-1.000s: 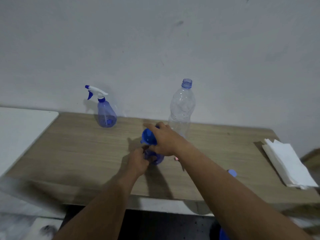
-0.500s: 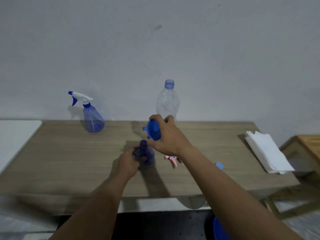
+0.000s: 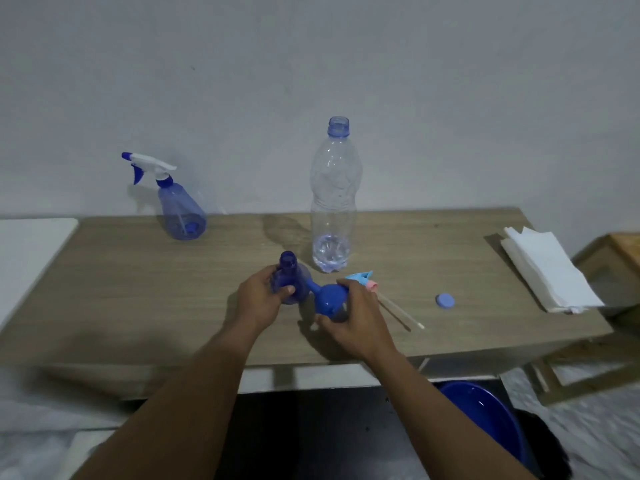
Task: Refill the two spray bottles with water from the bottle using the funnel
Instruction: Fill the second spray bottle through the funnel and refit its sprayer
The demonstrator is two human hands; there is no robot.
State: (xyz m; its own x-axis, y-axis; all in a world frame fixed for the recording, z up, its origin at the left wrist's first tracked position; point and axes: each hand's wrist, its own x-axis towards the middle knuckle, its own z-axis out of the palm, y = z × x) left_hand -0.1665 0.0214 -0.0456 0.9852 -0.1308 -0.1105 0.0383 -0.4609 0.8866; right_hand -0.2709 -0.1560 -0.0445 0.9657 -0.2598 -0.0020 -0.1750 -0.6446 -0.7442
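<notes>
My left hand (image 3: 260, 298) grips an open blue spray bottle (image 3: 289, 276) that stands uncapped on the wooden table (image 3: 138, 289). Just to its right my right hand (image 3: 356, 313) holds the blue funnel (image 3: 327, 299) low over the table, its spout pointing left toward the bottle. Behind them stands a clear water bottle (image 3: 334, 199), uncapped, with a little water at the bottom. A second spray bottle (image 3: 180, 209) with its white and blue trigger head on stands at the back left. A pink and blue trigger head (image 3: 363, 278) with its tube lies behind my right hand.
A blue bottle cap (image 3: 445, 301) lies on the table to the right. A stack of white paper napkins (image 3: 547, 268) sits at the right end. A blue basin (image 3: 485, 417) is on the floor below the front edge. A white surface (image 3: 31, 251) adjoins the table's left end.
My right hand lifted the funnel off the open spray bottle and brought it down to the right beside it. My left hand kept its grip on the bottle.
</notes>
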